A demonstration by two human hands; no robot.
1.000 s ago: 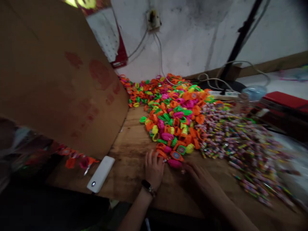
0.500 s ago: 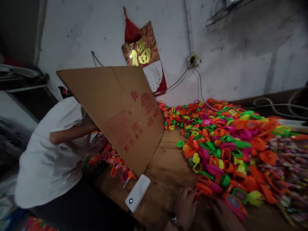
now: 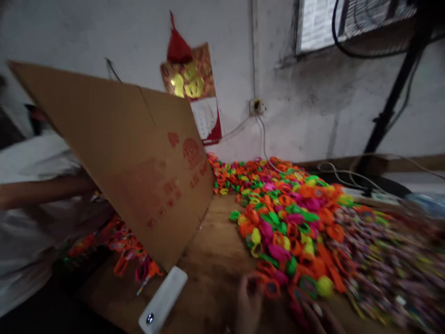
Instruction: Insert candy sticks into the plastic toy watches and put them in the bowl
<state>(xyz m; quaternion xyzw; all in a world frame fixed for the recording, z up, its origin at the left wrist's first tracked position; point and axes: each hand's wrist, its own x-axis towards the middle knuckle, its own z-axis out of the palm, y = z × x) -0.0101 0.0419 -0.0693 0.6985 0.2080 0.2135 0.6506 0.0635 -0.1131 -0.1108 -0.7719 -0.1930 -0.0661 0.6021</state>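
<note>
1. The left hand (image 3: 248, 301) sat low at the near edge of the wooden table (image 3: 215, 260), its fingers closed lightly round an orange toy watch (image 3: 269, 286) at the front of the heap. The grip looked loose and the picture was blurred, so the watch could well have slipped back among the others.
2. The right hand (image 3: 318, 317) was only partly in view at the bottom edge, touching the pile of toy watches (image 3: 292, 218). I could not tell whether it was open or closed on anything.
3. The pile spread to the near table edge, so a careless drag of either hand could have swept pieces off onto the floor.
4. The white power bank (image 3: 163, 299) lay just beside the left hand, overhanging toward the edge; a nudge from the wrist might have knocked it off.
5. The cardboard sheet (image 3: 132, 157) leaned over the table's left side; I judged a bump could tip it onto the heap.
6. Wrapped candies (image 3: 382, 260) lay against the watches on the right, and the two heaps could easily have mixed.
7. Counts: two hands of the wearer, one cardboard sheet, one power bank, one wall calendar (image 3: 194, 93), one wall socket (image 3: 257, 106), one other person in a white shirt (image 3: 31, 185) behind the cardboard. The watches and the candies were far too many to count.
</note>
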